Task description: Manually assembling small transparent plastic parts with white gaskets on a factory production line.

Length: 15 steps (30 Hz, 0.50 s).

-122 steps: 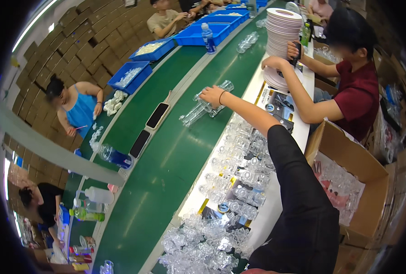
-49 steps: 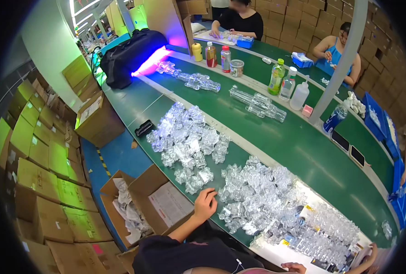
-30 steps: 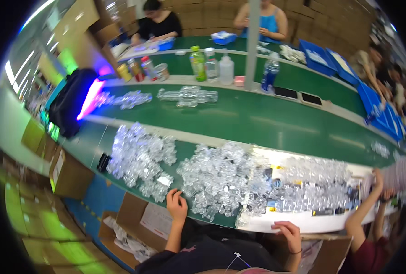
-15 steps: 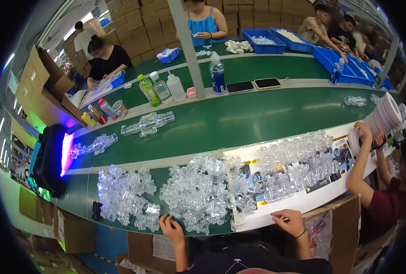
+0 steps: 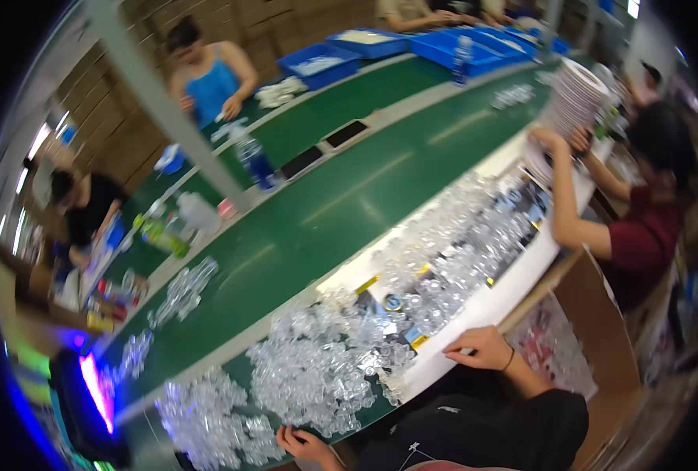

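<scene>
From my head, the left fisheye of the pair looks down over my left hand and right hand, both near, and out across the green belt, slanting up rightward.

Clear plastic parts are heaped at bottom centre, left hand kinda tucked beside them; right hand is held by the white surface's edge, lower right. Phones are parked upper middle.

Room over green belt; plastic heap fronts left hand
</scene>
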Each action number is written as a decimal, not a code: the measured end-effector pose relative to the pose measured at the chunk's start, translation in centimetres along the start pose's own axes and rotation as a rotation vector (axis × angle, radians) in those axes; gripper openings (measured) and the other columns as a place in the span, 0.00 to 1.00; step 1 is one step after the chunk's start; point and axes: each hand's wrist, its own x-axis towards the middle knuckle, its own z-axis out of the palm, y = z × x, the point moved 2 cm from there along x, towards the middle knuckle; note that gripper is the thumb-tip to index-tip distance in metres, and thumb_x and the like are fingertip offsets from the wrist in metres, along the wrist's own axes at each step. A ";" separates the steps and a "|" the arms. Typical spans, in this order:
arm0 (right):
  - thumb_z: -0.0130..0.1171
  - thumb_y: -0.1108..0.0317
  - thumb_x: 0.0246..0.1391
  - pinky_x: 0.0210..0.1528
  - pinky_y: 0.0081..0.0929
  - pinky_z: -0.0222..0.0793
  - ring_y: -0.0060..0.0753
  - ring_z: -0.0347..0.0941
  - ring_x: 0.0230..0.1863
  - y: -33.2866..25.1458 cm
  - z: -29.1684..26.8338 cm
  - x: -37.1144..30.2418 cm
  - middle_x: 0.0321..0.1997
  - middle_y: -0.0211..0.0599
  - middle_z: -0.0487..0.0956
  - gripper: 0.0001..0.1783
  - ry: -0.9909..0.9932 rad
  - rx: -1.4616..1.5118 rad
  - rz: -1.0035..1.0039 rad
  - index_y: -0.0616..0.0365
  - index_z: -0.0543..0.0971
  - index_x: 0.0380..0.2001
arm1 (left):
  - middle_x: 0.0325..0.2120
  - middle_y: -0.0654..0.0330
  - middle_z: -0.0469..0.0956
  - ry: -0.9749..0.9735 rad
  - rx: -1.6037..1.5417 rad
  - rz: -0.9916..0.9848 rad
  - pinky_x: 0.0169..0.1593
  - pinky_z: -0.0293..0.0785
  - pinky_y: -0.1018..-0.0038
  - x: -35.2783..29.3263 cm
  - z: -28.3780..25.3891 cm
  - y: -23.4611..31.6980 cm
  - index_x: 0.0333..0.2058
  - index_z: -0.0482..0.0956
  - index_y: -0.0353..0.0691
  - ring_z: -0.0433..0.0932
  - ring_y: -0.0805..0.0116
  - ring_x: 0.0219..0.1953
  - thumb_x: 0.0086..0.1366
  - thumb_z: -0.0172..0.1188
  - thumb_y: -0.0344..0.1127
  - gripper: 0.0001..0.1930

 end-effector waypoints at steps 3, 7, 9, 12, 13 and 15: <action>0.62 0.64 0.45 0.23 0.23 0.67 0.29 0.73 0.21 0.7 -0.2 -0.4 0.20 0.28 0.77 0.03 0.013 -0.008 0.006 0.48 0.81 0.25 | 0.37 0.47 0.73 -0.043 0.059 0.027 0.46 0.69 0.62 0.4 -0.2 2.8 0.32 0.76 0.30 0.72 0.51 0.41 0.55 0.48 0.22 0.08; 0.62 0.64 0.45 0.23 0.23 0.67 0.27 0.73 0.22 0.6 -0.4 -1.0 0.20 0.26 0.77 0.03 0.019 -0.029 0.000 0.48 0.81 0.24 | 0.35 0.45 0.75 -0.154 0.132 -0.041 0.46 0.71 0.61 1.0 -1.0 5.1 0.32 0.77 0.30 0.73 0.49 0.40 0.56 0.49 0.24 0.08; 0.62 0.64 0.45 0.23 0.23 0.67 0.27 0.73 0.22 0.4 -0.1 -1.2 0.20 0.26 0.77 0.03 -0.001 -0.044 0.003 0.48 0.81 0.23 | 0.35 0.45 0.74 -0.066 0.054 0.011 0.47 0.69 0.61 1.1 -1.2 5.2 0.31 0.77 0.31 0.72 0.49 0.40 0.55 0.49 0.24 0.08; 0.61 0.63 0.46 0.23 0.22 0.67 0.27 0.73 0.23 0.2 0.3 -1.2 0.21 0.25 0.77 0.04 -0.025 -0.060 0.004 0.48 0.81 0.23 | 0.35 0.46 0.74 -0.095 0.092 -0.025 0.48 0.67 0.60 1.3 -2.0 5.5 0.30 0.77 0.31 0.71 0.49 0.41 0.54 0.49 0.24 0.08; 0.61 0.63 0.46 0.23 0.22 0.67 0.27 0.74 0.23 0.2 0.5 -1.2 0.21 0.25 0.77 0.04 -0.025 -0.058 0.006 0.48 0.81 0.23 | 0.36 0.46 0.74 -0.077 0.066 -0.009 0.49 0.66 0.59 1.1 -1.6 4.4 0.30 0.76 0.31 0.70 0.49 0.42 0.54 0.49 0.24 0.07; 0.61 0.63 0.46 0.23 0.22 0.67 0.27 0.74 0.23 0.1 0.7 -1.2 0.21 0.25 0.77 0.04 -0.022 -0.055 0.002 0.48 0.81 0.23 | 0.36 0.46 0.74 -0.068 0.075 0.005 0.49 0.66 0.59 1.1 -1.5 3.8 0.30 0.76 0.31 0.70 0.49 0.42 0.54 0.50 0.24 0.07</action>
